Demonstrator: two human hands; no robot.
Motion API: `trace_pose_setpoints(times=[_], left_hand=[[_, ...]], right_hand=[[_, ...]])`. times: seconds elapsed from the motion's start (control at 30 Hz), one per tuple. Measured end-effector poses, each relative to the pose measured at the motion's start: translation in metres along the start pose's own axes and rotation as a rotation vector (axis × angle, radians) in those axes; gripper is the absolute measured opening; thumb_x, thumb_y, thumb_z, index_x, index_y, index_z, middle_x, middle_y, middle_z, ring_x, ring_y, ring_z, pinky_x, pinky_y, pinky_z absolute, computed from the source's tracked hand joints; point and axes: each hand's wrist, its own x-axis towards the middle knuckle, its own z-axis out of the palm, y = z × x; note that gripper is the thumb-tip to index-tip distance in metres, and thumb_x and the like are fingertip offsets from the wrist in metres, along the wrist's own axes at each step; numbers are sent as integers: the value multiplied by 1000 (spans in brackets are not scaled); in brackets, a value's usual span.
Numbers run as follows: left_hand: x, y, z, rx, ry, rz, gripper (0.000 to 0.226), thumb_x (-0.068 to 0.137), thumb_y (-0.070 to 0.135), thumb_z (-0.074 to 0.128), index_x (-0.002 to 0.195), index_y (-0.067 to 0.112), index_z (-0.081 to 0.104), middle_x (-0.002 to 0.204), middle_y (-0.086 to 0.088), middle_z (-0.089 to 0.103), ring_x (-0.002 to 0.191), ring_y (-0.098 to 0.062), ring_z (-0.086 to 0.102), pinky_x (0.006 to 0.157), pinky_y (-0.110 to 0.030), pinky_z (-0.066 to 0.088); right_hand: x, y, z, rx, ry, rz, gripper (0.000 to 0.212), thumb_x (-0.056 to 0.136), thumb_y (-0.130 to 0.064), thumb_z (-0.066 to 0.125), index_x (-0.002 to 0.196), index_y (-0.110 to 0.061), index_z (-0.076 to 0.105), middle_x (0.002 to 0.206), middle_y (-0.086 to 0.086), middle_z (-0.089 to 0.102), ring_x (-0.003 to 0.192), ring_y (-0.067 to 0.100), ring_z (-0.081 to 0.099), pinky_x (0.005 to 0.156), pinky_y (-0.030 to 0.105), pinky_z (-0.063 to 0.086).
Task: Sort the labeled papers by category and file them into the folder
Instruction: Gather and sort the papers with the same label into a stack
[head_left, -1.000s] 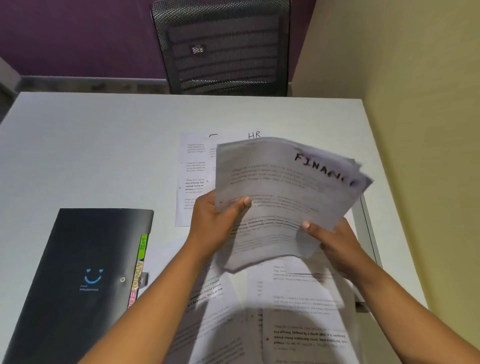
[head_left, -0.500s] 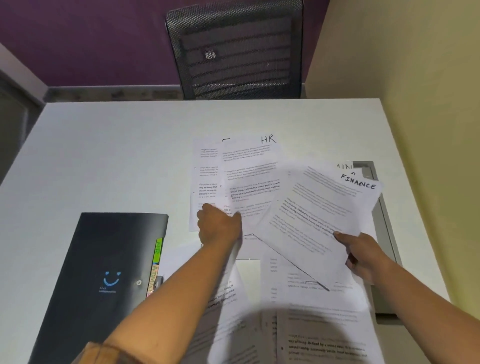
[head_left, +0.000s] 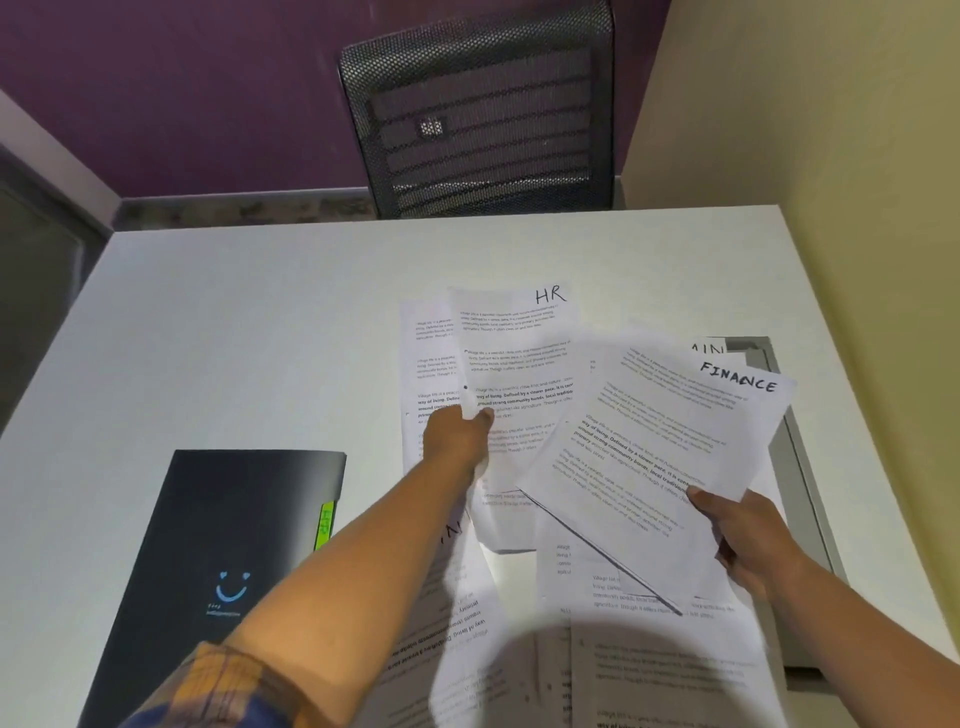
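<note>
Your white tabletop carries a black folder lying flat toward its near left corner. Printed papers lie overlapping from its centre down to the near edge. A grey plate runs along the right edge, partly under those sheets.

The scene is lit dimly and softly from above. A broad rounded shadow is cast over the papers at the near edge of the counter, where the print is smeared by blur. A faint sheen is seen on the folder at the counter's left. Lines beyond the counter's far edge are skewed by the wide lens.
</note>
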Motion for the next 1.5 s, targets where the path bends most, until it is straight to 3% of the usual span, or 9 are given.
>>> trace_pose_setpoints(times=[0.17, 0.47, 0.53, 0.6, 0.9, 0.97, 1.03, 1.1, 1.5], left_hand=[[9, -6, -38, -141, 23, 110, 13, 91, 10, 67, 81, 19, 70, 84, -5, 73, 70, -22, 66, 67, -30, 56], [10, -7, -63, -263, 37, 98, 16, 83, 5, 77, 77, 8, 62, 68, -2, 61, 53, -11, 54, 46, -16, 45], [15, -12, -60, -251, 52, 85, 45, 88, 14, 73, 59, 15, 39, 55, -1, 35, 39, -6, 30, 38, -15, 27], [14, -14, -59, -193, 74, 85, 41, 87, 6, 71, 59, 15, 43, 55, 0, 42, 40, -5, 39, 41, -13, 32], [6, -7, -63, -242, 86, 94, 28, 81, -11, 68, 97, 11, 64, 80, -8, 68, 56, -22, 59, 40, -23, 47], [4, -7, -61, -343, 99, 111, 8, 90, 14, 71, 93, 9, 67, 77, -4, 68, 61, -18, 60, 46, -19, 50], [7, -7, -60, -400, 134, 94, 22, 95, 29, 65, 82, 11, 66, 76, -2, 68, 65, -19, 62, 56, -23, 52], [10, -7, -61, -405, 142, 120, 17, 96, 20, 64, 80, 16, 69, 77, -2, 70, 71, -24, 66, 68, -32, 57], [17, 2, -70, -202, 172, 255, 43, 75, -22, 56, 90, 16, 68, 81, 5, 68, 75, -15, 63, 55, -16, 52]], right_hand=[[-1, 1, 0, 8, -5, 7, 35, 89, -11, 70, 123, -13, 64, 117, 29, 66, 113, 60, 52, 95, 70, 44], [-7, -1, 2, -31, 39, -3, 15, 90, -10, 69, 103, -8, 61, 38, 3, 49, 30, 18, 38, 34, 19, 39], [-3, 4, 2, 9, 22, -11, 26, 82, -19, 77, 105, -12, 67, 90, 34, 70, 78, 58, 64, 63, 64, 57], [9, 16, -5, 10, 43, -29, 42, 75, -25, 81, 114, -17, 68, 125, 41, 50, 120, 63, 28, 85, 82, 20], [15, 22, -13, 48, -72, -8, 82, 37, -47, 96, 109, -20, 70, 127, 38, 50, 79, 57, 46, 93, 73, 39], [9, 16, -8, 47, -48, -15, 69, 51, -41, 95, 111, -20, 69, 124, 35, 59, 89, 28, 37, 93, 73, 40], [3, 10, -3, 26, 5, -16, 43, 76, -25, 83, 115, -18, 68, 119, 37, 61, 115, 66, 40, 90, 72, 45], [2, 7, -3, 9, 24, 1, 35, 86, -17, 74, 120, -15, 65, 97, 33, 66, 65, 49, 50, 71, 42, 52], [2, 7, -2, 1, 19, -9, 29, 91, -12, 69, 120, -10, 64, 65, 11, 60, 55, 20, 37, 54, 23, 39]])
